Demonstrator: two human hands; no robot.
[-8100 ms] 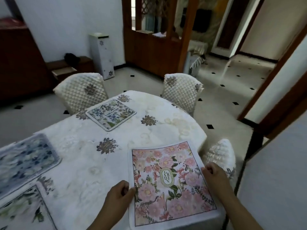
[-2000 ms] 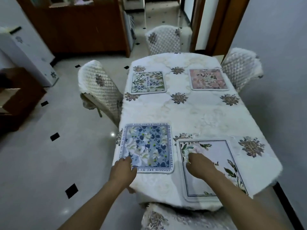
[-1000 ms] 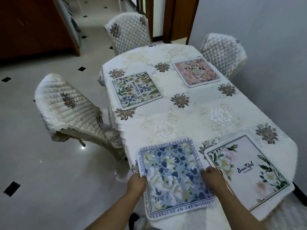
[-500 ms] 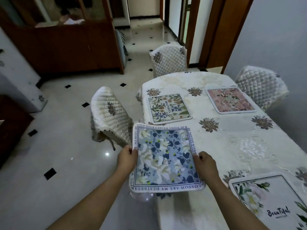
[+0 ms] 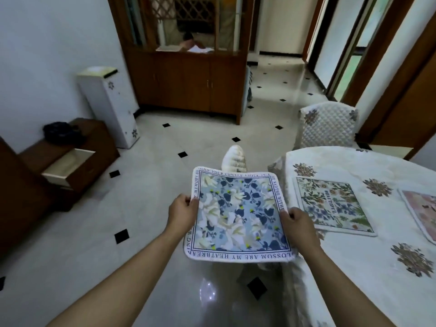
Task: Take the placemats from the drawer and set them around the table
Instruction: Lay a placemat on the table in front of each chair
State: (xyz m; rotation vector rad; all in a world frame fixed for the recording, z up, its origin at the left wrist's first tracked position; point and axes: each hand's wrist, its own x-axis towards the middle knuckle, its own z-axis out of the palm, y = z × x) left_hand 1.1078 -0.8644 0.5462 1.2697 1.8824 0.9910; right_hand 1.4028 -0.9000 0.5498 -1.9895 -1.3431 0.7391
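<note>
Hands (image 5: 182, 212) (image 5: 297, 226) gripping square blue floral placemat (image 5: 238, 214), rounded corners, lettered border

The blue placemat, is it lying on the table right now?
No, both hands, left and right, hold the blue placemat over the floor, beside the table.

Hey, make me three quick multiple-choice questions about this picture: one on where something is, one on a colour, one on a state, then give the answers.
1. Where is the placemat that both hands hold?
A. flat on the table
B. in the air over the floor
C. inside the drawer

2. What is that placemat's main colour?
A. blue
B. red
C. black

3. What state is the drawer in?
A. shut
B. taken out
C. pulled open

Answers:
1 B: the left hand and right hand hold the blue placemat beside the table, floor beneath it.
2 A: blue leaves and pale flowers.
3 C: the drawer juts from its cabinet.
</note>
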